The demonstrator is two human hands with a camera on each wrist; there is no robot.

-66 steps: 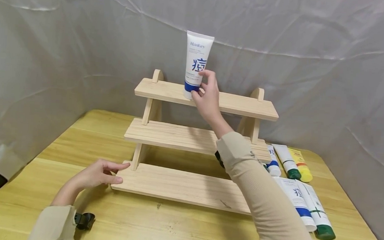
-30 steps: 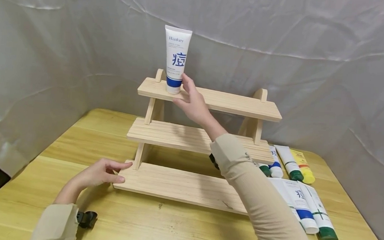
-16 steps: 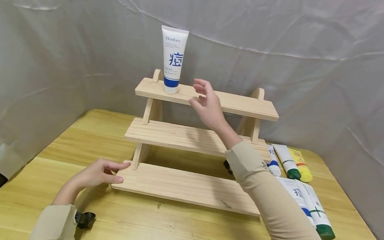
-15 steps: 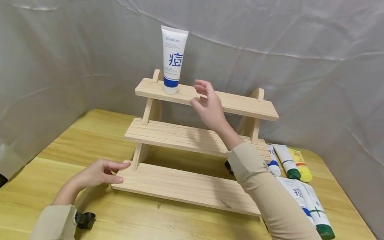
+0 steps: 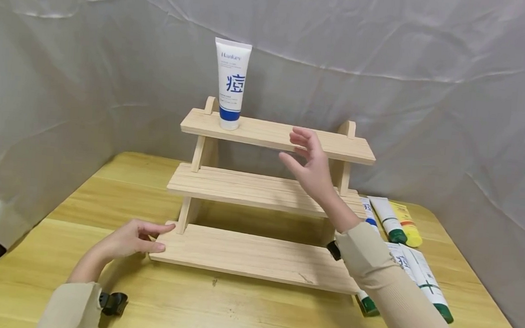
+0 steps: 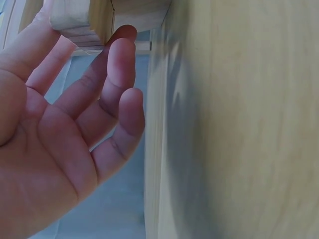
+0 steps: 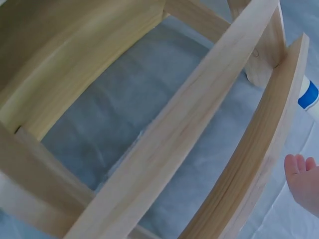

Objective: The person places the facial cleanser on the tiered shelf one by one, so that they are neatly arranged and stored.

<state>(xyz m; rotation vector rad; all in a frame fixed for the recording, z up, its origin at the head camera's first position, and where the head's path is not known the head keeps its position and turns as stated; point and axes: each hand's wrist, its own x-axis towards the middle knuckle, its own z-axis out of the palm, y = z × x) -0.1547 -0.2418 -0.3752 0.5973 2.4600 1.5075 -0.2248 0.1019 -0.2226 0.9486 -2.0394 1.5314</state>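
A three-tier wooden display rack (image 5: 243,185) stands on the table. On the left part of its top tier a white squeeze tube (image 5: 232,84) with a blue band stands upright on its cap. My left hand (image 5: 124,238) grips the left end of the bottom tier; in the left wrist view the rack's wooden end (image 6: 82,22) lies between the thumb side and the fingers. My right hand (image 5: 309,167) hovers in front of the top tier, right of the tube and apart from it, fingers loosely bent and holding nothing. The right wrist view shows its fingertips (image 7: 299,164) beside the rack.
Several more squeeze tubes lie right of the rack: a yellow one (image 5: 406,225), a white one with a green cap (image 5: 387,219), and others (image 5: 428,282) nearer, partly hidden by the right sleeve (image 5: 382,271). Grey cloth (image 5: 387,36) hangs behind the wooden table (image 5: 181,304).
My right hand slid the tube leftward along the top tier, let go of it, and has drawn back to the right and down. The left hand keeps its place on the rack.
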